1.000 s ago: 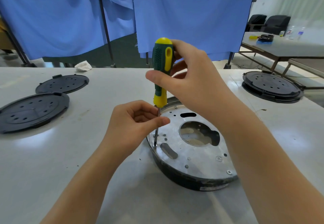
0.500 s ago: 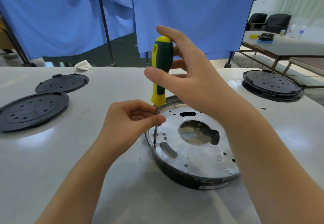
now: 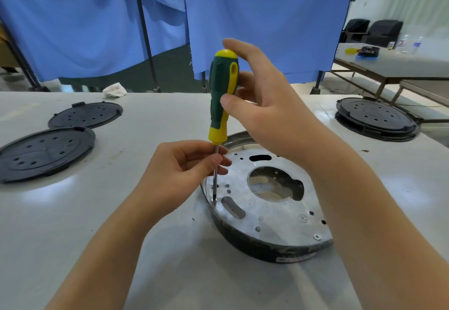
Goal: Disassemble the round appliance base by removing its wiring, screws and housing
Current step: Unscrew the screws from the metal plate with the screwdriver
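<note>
Blue cloth screens hang behind a pale grey worktable. On that table, under both hands, lies the round appliance base, metal plate uppermost over a dark housing rim, with a large irregular opening near the plate's middle.

A screwdriver with a green and yellow handle stands upright, its tip seated on a screw at the plate's near-left edge. The right hand holds the handle near its top: the thumb presses the front of the handle, the forefinger curves over the yellow cap, and the remaining fingers lie behind the handle, partly hidden. Directly below that grip, the left hand pinches the bare metal shaft between thumb and forefinger, just beneath the yellow collar; its other fingers are curled inward.

A second screw sits in the plate well below and to the right of the pinch, near the plate's front edge. A third screw head shows at the far rim, just right of the shaft.

Left of the pinch, well apart from the base, two black perforated covers lie flat on the table, one behind the other. Right of the upper grip, another stack of black round parts rests at the table's far corner. Crumpled white material lies at the far table edge, left of the handle.
</note>
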A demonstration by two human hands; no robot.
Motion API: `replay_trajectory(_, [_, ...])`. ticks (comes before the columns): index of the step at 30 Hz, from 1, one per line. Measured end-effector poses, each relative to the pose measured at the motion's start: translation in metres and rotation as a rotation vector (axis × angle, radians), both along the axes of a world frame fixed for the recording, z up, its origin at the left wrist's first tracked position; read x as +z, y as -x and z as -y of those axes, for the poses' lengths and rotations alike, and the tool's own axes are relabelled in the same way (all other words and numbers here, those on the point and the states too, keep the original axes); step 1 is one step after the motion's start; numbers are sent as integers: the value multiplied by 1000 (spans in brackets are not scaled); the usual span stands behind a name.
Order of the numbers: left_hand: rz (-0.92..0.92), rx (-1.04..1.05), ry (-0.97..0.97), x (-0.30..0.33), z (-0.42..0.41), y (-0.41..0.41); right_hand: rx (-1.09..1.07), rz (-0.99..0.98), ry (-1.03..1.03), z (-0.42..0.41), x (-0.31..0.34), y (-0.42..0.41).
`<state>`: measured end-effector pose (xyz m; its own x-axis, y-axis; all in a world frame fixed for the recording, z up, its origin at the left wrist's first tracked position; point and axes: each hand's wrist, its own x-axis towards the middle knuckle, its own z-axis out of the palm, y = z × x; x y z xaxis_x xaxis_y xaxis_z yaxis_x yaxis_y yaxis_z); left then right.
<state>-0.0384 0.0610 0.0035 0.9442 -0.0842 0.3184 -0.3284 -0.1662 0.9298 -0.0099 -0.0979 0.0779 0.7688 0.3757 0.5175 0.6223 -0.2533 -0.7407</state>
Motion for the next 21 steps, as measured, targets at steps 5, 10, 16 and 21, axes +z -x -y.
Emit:
replay_trajectory(5, [61,106,46,1,7,1,-40,41,50,-4,-3,0])
replay_trajectory(10, [101,183,15,-2,10,-2,-107,95,34,-8,-4,0])
replay_trajectory(16, [28,17,-32,0,2,-1,68,-28,-49,0,3,1])
replay_trajectory(21, [9,6,60,1,6,2,132,-128,-27,3,1,0])
